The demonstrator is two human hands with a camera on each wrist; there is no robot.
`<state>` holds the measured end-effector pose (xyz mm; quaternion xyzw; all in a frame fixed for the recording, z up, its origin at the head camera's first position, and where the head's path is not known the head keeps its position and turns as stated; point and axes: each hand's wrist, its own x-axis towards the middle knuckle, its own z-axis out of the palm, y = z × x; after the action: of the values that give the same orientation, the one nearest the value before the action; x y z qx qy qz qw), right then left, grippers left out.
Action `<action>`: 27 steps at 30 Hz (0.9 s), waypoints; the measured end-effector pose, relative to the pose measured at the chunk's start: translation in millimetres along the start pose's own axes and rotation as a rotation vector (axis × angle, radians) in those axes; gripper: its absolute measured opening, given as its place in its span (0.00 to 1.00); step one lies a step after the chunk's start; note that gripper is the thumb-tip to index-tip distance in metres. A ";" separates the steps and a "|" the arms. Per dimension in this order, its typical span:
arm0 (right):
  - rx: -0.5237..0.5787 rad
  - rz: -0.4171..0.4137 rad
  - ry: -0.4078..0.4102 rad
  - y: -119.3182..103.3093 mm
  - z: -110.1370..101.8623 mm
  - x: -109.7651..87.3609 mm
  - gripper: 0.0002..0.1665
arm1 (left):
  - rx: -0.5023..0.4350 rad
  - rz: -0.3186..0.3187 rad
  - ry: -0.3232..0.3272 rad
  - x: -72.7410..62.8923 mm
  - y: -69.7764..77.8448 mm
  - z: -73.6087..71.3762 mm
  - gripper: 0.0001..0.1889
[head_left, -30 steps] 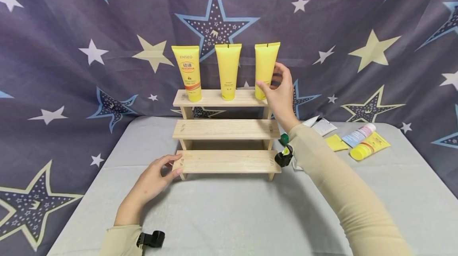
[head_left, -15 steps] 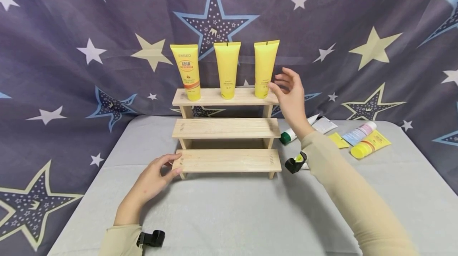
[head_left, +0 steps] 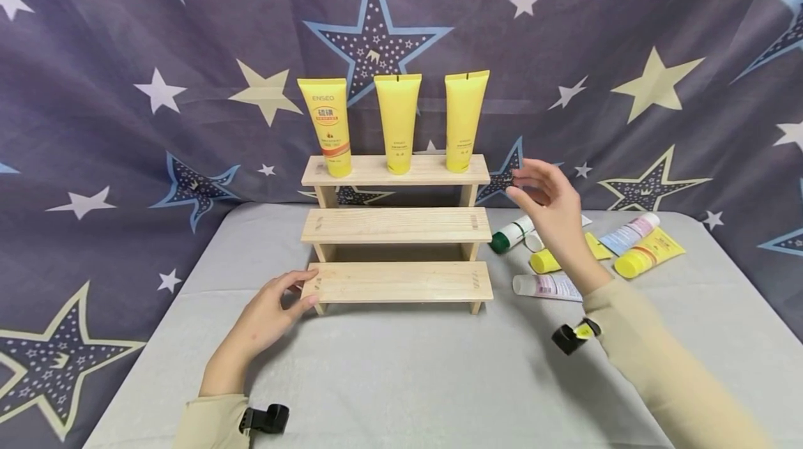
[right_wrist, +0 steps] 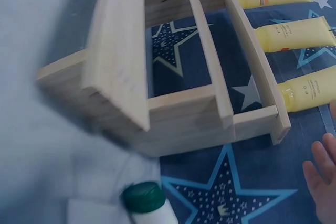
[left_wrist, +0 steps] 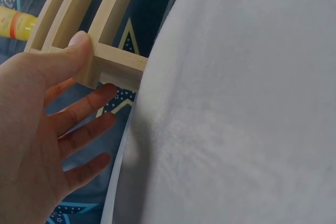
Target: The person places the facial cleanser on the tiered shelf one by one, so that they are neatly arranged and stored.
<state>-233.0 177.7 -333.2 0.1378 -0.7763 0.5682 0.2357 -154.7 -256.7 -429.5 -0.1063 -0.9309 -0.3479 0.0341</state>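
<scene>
A three-step wooden display stand [head_left: 396,226] sits on the grey-covered table. Yellow squeeze tubes stand upright on its top step: one left [head_left: 328,128], one middle [head_left: 399,125] and one right [head_left: 466,121]. The left one shows its printed front. At the left end of the bottom step, my left hand [head_left: 270,316] grips the board between thumb and index finger. Its other fingers spread loosely in the left wrist view. My right hand [head_left: 552,215] is in the air right of the stand, fingers loosely bent, holding nothing. Only part of it shows in the right wrist view.
Several loose tubes lie right of the stand: a green-capped white tube [head_left: 511,234], a pink-and-white tube [head_left: 547,286], a yellow tube [head_left: 649,254] and a blue-pink tube [head_left: 629,234] among them. A star-patterned curtain [head_left: 533,37] hangs behind the table.
My right hand has let go of the right yellow tube and moved away right and down, uncovering more loose tubes. The left hand keeps its place on the stand.
</scene>
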 end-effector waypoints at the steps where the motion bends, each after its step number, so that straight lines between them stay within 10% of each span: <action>1: -0.011 0.001 -0.005 1.5 -4.0 -3.6 0.28 | -0.001 0.001 -0.001 0.1 0.1 0.0 0.27; 27: -0.098 0.072 -0.203 61.8 -89.2 -80.0 0.18 | -0.015 0.005 0.004 0.2 -1.6 2.0 0.26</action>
<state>-176.0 277.4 -403.8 0.1550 -0.8275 0.5206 0.1420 -155.3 -256.5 -432.1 -0.1082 -0.9280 -0.3548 0.0361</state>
